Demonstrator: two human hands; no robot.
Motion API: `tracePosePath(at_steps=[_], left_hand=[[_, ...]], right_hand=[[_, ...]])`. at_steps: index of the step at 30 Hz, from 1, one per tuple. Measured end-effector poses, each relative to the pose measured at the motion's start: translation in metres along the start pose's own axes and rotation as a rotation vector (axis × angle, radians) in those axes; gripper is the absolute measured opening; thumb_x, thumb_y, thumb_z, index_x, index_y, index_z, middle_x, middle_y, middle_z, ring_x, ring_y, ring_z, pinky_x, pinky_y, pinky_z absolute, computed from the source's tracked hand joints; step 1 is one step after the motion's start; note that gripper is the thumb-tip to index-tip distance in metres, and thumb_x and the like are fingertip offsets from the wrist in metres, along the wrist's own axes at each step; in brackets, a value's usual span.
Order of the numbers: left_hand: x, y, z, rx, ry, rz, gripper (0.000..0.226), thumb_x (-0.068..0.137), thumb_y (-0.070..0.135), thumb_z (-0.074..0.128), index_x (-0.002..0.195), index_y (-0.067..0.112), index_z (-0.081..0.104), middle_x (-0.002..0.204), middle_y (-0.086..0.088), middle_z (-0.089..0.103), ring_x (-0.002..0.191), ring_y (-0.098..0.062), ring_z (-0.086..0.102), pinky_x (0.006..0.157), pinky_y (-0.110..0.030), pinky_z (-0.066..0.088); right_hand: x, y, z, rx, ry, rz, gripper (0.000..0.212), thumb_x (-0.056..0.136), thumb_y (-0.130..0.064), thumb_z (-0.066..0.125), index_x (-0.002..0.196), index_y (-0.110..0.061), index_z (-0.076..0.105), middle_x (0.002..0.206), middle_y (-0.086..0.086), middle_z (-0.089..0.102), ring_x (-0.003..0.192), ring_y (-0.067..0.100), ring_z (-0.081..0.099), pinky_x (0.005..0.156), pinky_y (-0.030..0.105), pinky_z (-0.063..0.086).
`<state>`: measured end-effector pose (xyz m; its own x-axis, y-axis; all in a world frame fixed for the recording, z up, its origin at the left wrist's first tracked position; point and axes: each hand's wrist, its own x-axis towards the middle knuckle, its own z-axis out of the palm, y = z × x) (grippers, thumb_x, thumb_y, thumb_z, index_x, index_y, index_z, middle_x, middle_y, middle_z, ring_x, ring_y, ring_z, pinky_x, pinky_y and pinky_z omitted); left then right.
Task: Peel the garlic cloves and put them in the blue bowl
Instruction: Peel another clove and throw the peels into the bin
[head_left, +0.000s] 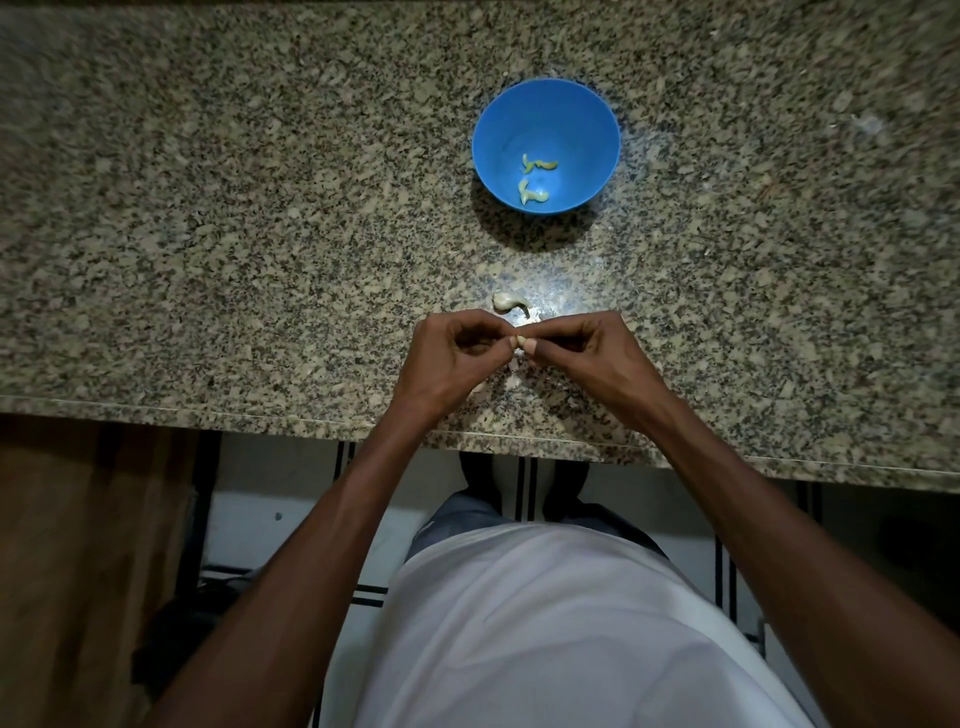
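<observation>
Fingertips of both hands meet over the near part of the granite counter (208, 234), and I can barely see what they pinch. The left hand (457, 353) and right hand (587, 348) are both closed on one small garlic clove (521, 343); only a pale sliver shows between the thumbs, so I can't judge how much skin remains. Just beyond the hands an unpeeled clove (508, 302) lies on the stone. Pale bits under the hands are partly hidden; I can't tell if they are peel. Farther back sits the blue bowl (587, 135), holding a few peeled cloves (535, 179), too small to count surely.
</observation>
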<state>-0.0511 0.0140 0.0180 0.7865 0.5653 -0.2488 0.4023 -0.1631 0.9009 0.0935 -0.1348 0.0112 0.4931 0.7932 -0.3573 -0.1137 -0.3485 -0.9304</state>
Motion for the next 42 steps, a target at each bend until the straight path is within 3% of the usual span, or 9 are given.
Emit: tracePosePath(at_steps=[5,9,13,18,23,27,31,35,42], left_hand=[[0.003,-0.002,0.003,0.008,0.02,-0.014,0.012,0.09,0.013,0.08,0.101,0.01,0.079,0.093,-0.001,0.079,0.085,-0.017,0.077,0.078,-0.036,0.066],[0.004,-0.003,0.011,0.012,0.035,-0.016,0.015,0.092,0.022,0.077,0.101,0.01,0.074,0.088,-0.001,0.074,0.078,-0.009,0.069,0.07,-0.023,0.059],[0.003,-0.004,0.028,-0.089,0.096,-0.114,0.013,0.097,0.02,0.073,0.105,0.009,0.07,0.092,0.0,0.073,0.08,-0.001,0.068,0.071,-0.019,0.057],[-0.003,-0.005,0.036,-0.151,0.163,-0.098,0.014,0.098,0.019,0.073,0.11,0.012,0.073,0.1,0.0,0.075,0.093,-0.012,0.072,0.081,-0.027,0.059],[-0.002,-0.004,0.025,0.068,0.105,0.114,0.032,0.099,0.013,0.07,0.129,0.024,0.07,0.12,0.004,0.067,0.104,-0.008,0.067,0.087,-0.025,0.058],[0.007,-0.005,0.014,0.244,0.097,0.235,0.017,0.095,0.007,0.074,0.11,0.012,0.08,0.108,0.001,0.074,0.097,-0.008,0.07,0.085,-0.028,0.06],[0.009,-0.006,0.012,0.332,0.132,0.293,0.013,0.094,0.008,0.075,0.106,0.008,0.079,0.101,-0.003,0.076,0.088,-0.013,0.071,0.08,-0.03,0.06],[0.006,-0.007,0.014,0.498,0.112,0.421,0.01,0.094,0.002,0.072,0.104,0.003,0.073,0.099,-0.01,0.072,0.086,-0.02,0.068,0.078,-0.029,0.058],[0.005,-0.005,0.019,0.667,0.058,0.469,0.026,0.083,-0.018,0.067,0.102,-0.001,0.071,0.098,-0.013,0.069,0.089,-0.026,0.063,0.081,-0.023,0.044]], right_hand=[[0.003,-0.001,0.0,-0.06,0.004,-0.009,0.022,0.094,-0.018,0.079,0.115,-0.01,0.081,0.101,0.001,0.082,0.095,0.014,0.078,0.087,0.032,0.063],[0.007,0.001,0.002,-0.059,0.03,-0.006,0.021,0.094,-0.016,0.08,0.113,-0.008,0.081,0.096,0.003,0.082,0.088,0.018,0.079,0.084,0.035,0.065],[0.006,0.005,0.007,0.089,0.076,0.017,0.021,0.093,-0.009,0.078,0.113,0.0,0.079,0.094,0.013,0.081,0.087,0.029,0.079,0.081,0.033,0.065],[0.003,0.013,0.005,0.273,0.117,0.088,0.023,0.098,-0.007,0.072,0.117,0.004,0.075,0.099,0.02,0.079,0.094,0.032,0.078,0.089,0.037,0.064],[0.006,0.008,0.002,0.223,0.007,0.124,0.018,0.102,-0.009,0.067,0.116,-0.001,0.076,0.103,0.014,0.08,0.093,0.026,0.074,0.087,0.035,0.063],[0.01,0.005,0.003,0.248,0.032,0.18,0.019,0.099,-0.007,0.071,0.113,0.005,0.073,0.1,0.017,0.08,0.087,0.023,0.074,0.077,0.029,0.061],[0.011,0.004,0.006,0.412,0.074,0.271,0.025,0.093,-0.006,0.076,0.114,0.007,0.072,0.105,0.022,0.078,0.092,0.023,0.076,0.088,0.032,0.063],[0.013,0.005,0.008,0.572,0.074,0.384,0.02,0.089,0.0,0.077,0.108,0.005,0.075,0.1,0.016,0.078,0.091,0.022,0.075,0.086,0.027,0.063],[0.015,0.0,0.006,0.365,0.096,0.314,0.015,0.091,0.0,0.077,0.105,0.005,0.075,0.09,0.014,0.08,0.08,0.018,0.076,0.075,0.028,0.062]])
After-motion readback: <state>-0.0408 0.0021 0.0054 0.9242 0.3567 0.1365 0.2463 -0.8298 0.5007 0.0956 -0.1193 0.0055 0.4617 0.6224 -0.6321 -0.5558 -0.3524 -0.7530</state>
